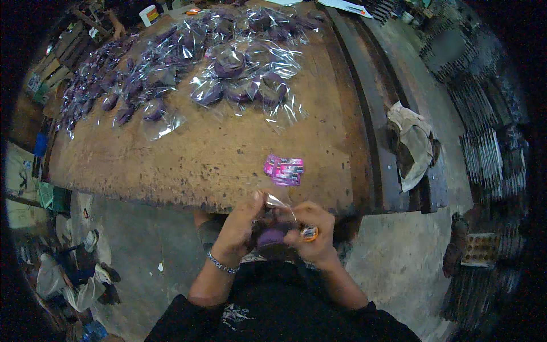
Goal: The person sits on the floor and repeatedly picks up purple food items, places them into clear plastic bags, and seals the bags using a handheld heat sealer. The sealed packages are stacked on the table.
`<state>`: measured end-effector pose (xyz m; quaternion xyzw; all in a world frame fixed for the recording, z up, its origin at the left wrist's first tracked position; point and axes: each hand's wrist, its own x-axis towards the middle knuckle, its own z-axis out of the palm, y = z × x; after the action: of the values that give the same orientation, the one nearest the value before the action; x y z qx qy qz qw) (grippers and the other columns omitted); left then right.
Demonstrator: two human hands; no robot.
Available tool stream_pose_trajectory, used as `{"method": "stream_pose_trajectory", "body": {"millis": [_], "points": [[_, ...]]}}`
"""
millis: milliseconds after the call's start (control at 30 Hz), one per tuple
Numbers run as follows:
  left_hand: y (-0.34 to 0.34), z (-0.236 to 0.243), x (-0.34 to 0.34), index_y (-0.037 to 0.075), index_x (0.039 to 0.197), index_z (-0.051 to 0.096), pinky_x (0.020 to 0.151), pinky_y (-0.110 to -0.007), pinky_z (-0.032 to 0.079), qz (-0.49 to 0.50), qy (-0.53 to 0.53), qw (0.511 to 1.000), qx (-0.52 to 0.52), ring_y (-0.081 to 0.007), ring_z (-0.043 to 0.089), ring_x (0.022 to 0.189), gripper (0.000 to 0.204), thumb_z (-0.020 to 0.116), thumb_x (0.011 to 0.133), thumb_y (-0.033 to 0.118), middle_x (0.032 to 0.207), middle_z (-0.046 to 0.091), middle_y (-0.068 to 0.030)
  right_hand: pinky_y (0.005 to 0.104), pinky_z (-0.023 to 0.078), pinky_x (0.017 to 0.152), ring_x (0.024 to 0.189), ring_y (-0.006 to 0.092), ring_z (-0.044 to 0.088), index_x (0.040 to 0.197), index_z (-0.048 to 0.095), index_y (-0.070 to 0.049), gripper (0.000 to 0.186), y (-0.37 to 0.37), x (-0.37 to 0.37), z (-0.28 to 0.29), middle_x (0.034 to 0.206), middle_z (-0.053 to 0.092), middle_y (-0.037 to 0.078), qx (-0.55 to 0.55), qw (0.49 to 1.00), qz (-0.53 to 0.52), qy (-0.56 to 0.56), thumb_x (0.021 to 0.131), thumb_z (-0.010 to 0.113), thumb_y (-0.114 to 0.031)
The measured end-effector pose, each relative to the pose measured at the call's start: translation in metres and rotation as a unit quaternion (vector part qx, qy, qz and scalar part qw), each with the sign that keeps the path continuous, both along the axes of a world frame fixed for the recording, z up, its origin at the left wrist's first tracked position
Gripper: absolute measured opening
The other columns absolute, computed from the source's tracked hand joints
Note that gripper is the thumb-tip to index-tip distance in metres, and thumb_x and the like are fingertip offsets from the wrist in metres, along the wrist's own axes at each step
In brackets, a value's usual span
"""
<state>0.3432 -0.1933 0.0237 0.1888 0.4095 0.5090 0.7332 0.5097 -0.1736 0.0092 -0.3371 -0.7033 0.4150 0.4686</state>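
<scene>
Black shirt (268, 302) below, hands (242, 222) (315, 228) hold a rounded purple item (271, 237) and shiny film (277, 201).

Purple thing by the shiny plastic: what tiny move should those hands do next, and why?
Perhaps pull the clear plastic snug: the left hand and right hand hold it, and a loose-looking piece shows beyond the purple thing. Other purple things on the table lie in clear plastic.

I can't make out the whole purple item (272, 237) at lower centre: the left hand (242, 224) and right hand (315, 231) partly hide it. The top edge cuts off a paper (343, 6).
</scene>
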Motion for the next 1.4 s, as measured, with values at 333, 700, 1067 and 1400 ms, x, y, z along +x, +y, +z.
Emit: {"method": "stream_pose_trajectory", "body": {"millis": [333,700,1067,1400], "points": [[0.000,-0.009,-0.009,0.001,0.088,0.057,0.061,-0.024,0.039,-0.131,0.286,0.937,0.156,-0.0057,0.046,0.075,0.019,0.055,0.091,0.019,0.083,0.055,0.0019,0.0301,0.048,0.063,0.072,0.0224,0.062,0.082,0.065,-0.002,0.012,0.001,-0.010,0.008,0.082,0.063,0.012,0.042,0.998,-0.029,0.028,0.075,0.066,-0.011],[0.003,-0.019,-0.017,0.006,0.106,0.061,0.080,-0.032,0.048,-0.054,0.333,0.899,0.279,-0.0175,0.059,0.090,0.038,0.072,0.078,0.028,0.097,0.064,-0.0062,0.0272,0.048,0.068,0.078,0.0153,0.056,0.095,0.055,0.000,0.020,-0.001,-0.001,0.008,0.088,0.058,0.009,-0.199,0.971,-0.121,-0.044,0.083,0.067,-0.012],[0.000,-0.024,-0.013,0.007,0.110,0.059,0.085,-0.035,0.045,0.014,0.324,0.882,0.341,-0.0206,0.058,0.096,0.029,0.062,0.083,0.015,0.102,0.063,-0.0079,0.0215,0.033,0.044,0.051,0.0070,0.042,0.100,0.061,-0.001,0.019,-0.003,-0.031,0.041,0.065,0.055,0.001,-0.221,0.973,-0.069,0.011,0.090,0.056,-0.016],[0.010,-0.028,-0.017,0.004,0.100,0.063,0.080,-0.032,0.046,-0.010,0.295,0.894,0.336,-0.0178,0.059,0.090,0.021,0.063,0.084,0.017,0.094,0.064,-0.0079,0.0233,0.038,0.050,0.058,0.0096,0.047,0.101,0.064,-0.001,0.023,0.003,-0.031,0.026,0.075,0.059,0.003,-0.169,0.984,-0.054,-0.017,0.091,0.055,-0.020]]}}
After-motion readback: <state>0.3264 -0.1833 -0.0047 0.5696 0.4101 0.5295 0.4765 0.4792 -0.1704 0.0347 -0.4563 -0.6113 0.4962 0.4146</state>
